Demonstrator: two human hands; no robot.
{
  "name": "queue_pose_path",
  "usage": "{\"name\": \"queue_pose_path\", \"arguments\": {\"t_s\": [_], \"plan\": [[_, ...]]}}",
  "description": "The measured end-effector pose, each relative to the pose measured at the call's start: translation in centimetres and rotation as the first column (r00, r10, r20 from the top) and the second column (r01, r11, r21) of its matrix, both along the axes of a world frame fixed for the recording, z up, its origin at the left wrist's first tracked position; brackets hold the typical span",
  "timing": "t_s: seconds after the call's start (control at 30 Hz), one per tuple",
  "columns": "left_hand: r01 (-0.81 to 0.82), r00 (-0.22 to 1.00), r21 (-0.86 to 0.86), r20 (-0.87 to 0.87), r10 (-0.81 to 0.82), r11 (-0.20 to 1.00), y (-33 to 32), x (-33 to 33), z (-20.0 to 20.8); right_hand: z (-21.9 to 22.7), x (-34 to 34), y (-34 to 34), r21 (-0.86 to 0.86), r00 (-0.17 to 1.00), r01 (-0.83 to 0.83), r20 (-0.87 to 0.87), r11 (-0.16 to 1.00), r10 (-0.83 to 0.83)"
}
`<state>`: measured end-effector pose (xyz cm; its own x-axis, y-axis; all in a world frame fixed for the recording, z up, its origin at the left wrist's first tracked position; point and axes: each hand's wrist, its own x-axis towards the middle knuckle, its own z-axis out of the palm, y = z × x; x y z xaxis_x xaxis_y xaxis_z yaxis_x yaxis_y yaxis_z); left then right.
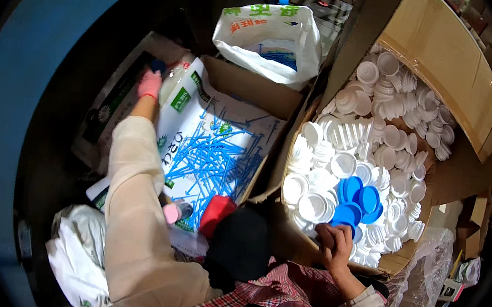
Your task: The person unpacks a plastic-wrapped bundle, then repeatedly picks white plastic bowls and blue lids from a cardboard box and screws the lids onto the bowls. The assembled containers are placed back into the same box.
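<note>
In the head view, a large cardboard carton [470, 74] on the right holds white lids [392, 138], with several blue lids [347, 213] lying on them near its front edge. Left of it, a paper-lined box [252, 86] holds scattered blue sticks [210, 153]; a red object [216, 216] and a pink-ended bottle [176, 212] obstruct its near end. An open white bag [303, 46] stands behind. The right hand [336, 245] curls its fingers together beside the blue lids, its grip hidden. The left hand [149, 83] reaches past the box's left edge, fingers at a dark blue object [158, 66]; whether they are closed on it cannot be told.
</note>
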<state>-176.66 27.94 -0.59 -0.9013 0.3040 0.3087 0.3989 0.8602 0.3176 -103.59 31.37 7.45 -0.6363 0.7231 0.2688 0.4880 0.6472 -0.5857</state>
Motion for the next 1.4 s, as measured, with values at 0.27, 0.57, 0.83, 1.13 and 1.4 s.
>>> {"name": "queue_pose_path", "arguments": {"t_s": [0.27, 0.57, 0.83, 1.13, 1.4], "plan": [[-0.165, 0.938, -0.27, -0.34, 0.066, 0.949, -0.8, -9.3, -5.4, -0.2, -0.1, 0.8, -0.054, 0.993, -0.056, 0.1, 0.997, 0.061], [-0.057, 0.429, 0.911, 0.392, -0.814, 0.409, 4.1, 12.2, 2.0, 0.5, 0.7, 0.0, -0.004, 0.995, -0.068, 0.069, 0.998, 0.068], [0.059, -0.489, 0.962, 0.26, -0.833, 0.266, 7.9, 46.7, 15.6, 6.6, 0.1, 3.0, 0.294, 0.953, 0.033, -0.297, 0.955, 0.058], [-0.538, -0.807, 0.629, -0.194, -0.557, 0.561, 9.2, 61.8, 13.7, 8.1, 5.0, 1.5, 0.365, 0.947, 0.13, -0.321, 0.922, -0.006], [0.133, -0.733, 0.991, 0.108, -0.671, 0.014, 6.9, 66.1, 10.1, 10.0, 7.0, 2.1, 0.312, 0.894, 0.289, -0.427, 0.905, -0.138]]}}
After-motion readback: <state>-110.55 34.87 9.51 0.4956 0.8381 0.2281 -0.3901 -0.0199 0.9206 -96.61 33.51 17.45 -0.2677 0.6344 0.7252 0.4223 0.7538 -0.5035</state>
